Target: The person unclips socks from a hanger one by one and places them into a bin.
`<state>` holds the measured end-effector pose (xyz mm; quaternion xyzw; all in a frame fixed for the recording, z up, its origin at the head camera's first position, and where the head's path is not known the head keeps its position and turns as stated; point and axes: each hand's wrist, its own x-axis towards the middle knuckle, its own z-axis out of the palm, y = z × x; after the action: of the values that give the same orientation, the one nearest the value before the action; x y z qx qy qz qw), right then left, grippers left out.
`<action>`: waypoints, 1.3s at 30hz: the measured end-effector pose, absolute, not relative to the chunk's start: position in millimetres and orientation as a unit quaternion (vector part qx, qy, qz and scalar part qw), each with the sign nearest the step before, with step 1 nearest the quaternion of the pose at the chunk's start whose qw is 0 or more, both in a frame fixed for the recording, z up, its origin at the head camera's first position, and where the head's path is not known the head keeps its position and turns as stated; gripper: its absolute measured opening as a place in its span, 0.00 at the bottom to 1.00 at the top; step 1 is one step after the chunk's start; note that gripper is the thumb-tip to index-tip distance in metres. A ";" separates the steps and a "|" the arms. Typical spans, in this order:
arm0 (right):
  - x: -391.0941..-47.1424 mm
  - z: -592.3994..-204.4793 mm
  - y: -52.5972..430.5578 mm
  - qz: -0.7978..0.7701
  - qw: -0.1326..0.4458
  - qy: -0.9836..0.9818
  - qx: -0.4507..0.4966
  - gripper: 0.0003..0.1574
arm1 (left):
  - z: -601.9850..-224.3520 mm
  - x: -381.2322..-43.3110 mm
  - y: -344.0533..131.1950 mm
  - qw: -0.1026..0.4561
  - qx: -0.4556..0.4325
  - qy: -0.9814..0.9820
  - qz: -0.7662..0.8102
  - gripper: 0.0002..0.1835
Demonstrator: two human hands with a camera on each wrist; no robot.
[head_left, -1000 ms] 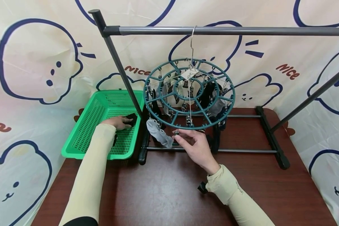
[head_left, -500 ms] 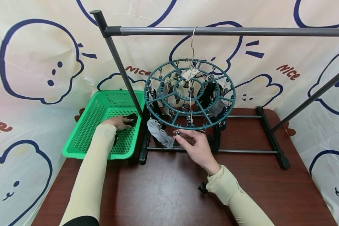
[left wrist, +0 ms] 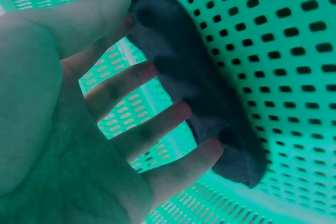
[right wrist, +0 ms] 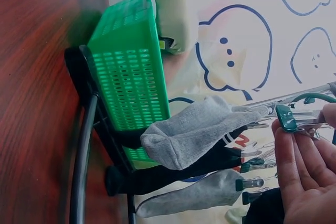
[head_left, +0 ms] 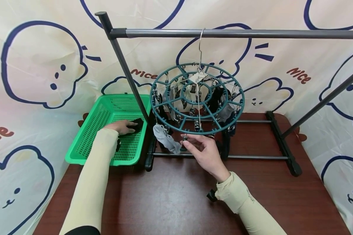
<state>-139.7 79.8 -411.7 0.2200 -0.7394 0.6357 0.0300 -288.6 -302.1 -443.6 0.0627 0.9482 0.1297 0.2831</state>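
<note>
Inside the green basket (head_left: 83,147), my left hand (head_left: 121,126) reaches to a dark sock (head_left: 138,125) lying along the basket wall. In the left wrist view the fingers of the left hand (left wrist: 105,103) are spread, with the fingertips touching the dark sock (left wrist: 194,77) along its near edge. My right hand (head_left: 204,151) pinches a green-padded metal clip (right wrist: 286,118) between thumb and fingers at the front rim of the round drying hanger (head_left: 179,125). Beside that clip hangs a grey sock (right wrist: 189,129); no cloth shows in the pinched clip.
Several grey and dark socks hang from the hanger, among them a black one (head_left: 215,98). The hanger hooks over the rack's bar (head_left: 267,33). A slanting rack leg (head_left: 126,71) stands in front of the basket's right side. The brown table (head_left: 164,195) lies underneath.
The left forearm has shifted slightly left, with the hand still at the dark sock. My right hand keeps its pinch on the clip.
</note>
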 end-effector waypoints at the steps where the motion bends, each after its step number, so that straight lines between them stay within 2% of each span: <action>1: -139.4 -411.9 79.6 0.635 0.029 -0.740 0.219 0.19 | -441.7 -287.8 -302.0 0.280 0.065 0.949 0.132 0.29; 4: -138.1 -411.0 79.5 0.632 0.028 -0.744 0.217 0.19 | -433.6 -284.4 -299.4 0.265 0.072 0.952 0.138 0.29; 9: -137.5 -409.7 80.6 0.628 0.035 -0.746 0.220 0.19 | -408.9 -273.7 -292.9 0.208 0.118 0.961 0.137 0.30; 16: -137.5 -408.8 85.1 0.623 0.046 -0.748 0.224 0.19 | -370.3 -233.8 -279.3 0.108 0.189 0.967 0.133 0.29; 20: -137.8 -408.1 88.2 0.620 0.056 -0.752 0.219 0.18 | -361.8 -206.3 -267.1 0.047 0.230 0.959 0.161 0.27; 25: -138.0 -408.5 92.2 0.620 0.055 -0.754 0.211 0.17 | -369.1 -170.4 -253.6 -0.018 0.220 0.941 0.257 0.27; 29: -138.4 -409.0 97.9 0.613 0.059 -0.761 0.206 0.16 | -388.1 -154.1 -235.7 -0.062 0.208 0.907 0.361 0.29; 34: -139.0 -410.1 107.3 0.610 0.065 -0.765 0.197 0.15 | -410.6 -148.1 -206.1 -0.060 0.198 0.870 0.447 0.29; 39: -137.9 -411.2 114.1 0.610 0.063 -0.767 0.190 0.14 | -421.4 -142.0 -182.9 -0.046 0.190 0.838 0.509 0.23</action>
<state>-137.9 114.1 -411.2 0.1900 -0.7670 0.6096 0.0631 -142.0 -182.9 -421.4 0.1896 0.8382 0.5093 -0.0464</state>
